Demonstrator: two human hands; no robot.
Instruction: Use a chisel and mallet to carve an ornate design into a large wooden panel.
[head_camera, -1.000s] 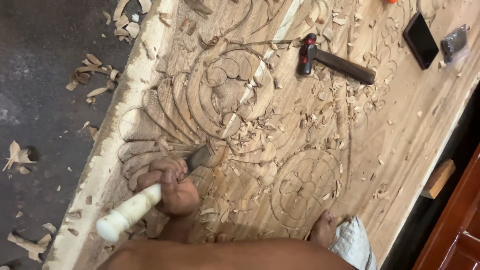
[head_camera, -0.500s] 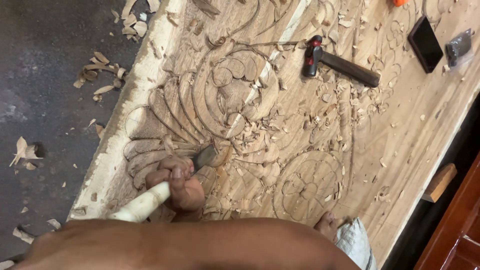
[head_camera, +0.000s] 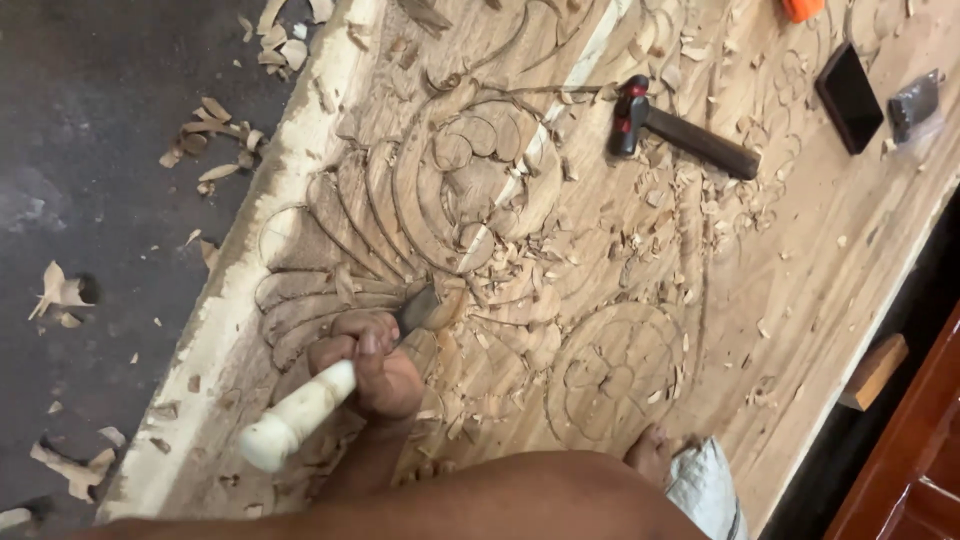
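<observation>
One hand (head_camera: 375, 365) closed tight around pale-handled chisel (head_camera: 330, 395), which hand can't tell; blade tip on carved wood panel (head_camera: 800, 290), left of the scroll relief; other hand not visible; hammer (head_camera: 680, 130) lies well apart, upper right

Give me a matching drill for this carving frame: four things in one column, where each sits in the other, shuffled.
Things:
1. chisel
2. hammer
3. black phone
4. loose shavings

Places:
A. lying flat near the panel's far right edge
B. on the dark floor left of the panel
C. gripped in a hand, blade on the carved panel
D. lying on the panel, unheld, head toward the central scroll

Pairs: 1-C, 2-D, 3-A, 4-B
</observation>
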